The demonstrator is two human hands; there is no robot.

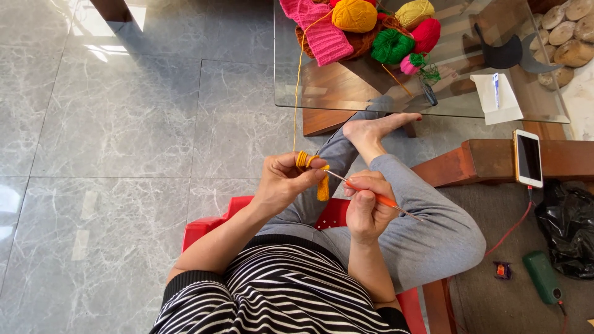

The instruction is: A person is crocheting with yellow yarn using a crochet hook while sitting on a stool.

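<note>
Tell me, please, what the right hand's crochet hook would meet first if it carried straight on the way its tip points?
The right hand aims the crochet hook up-left. First in that line seems to be the orange crochet piece pinched by the left hand, then that hand's yarn-wrapped fingers; depth is unclear.

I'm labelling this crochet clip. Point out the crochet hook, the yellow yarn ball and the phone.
crochet hook (378, 198): head view, on its orange handle by the right hand's fingers.
yellow yarn ball (354, 15): head view, middle of the ball on the glass table.
phone (528, 158): head view, centre of its dark screen.
</note>
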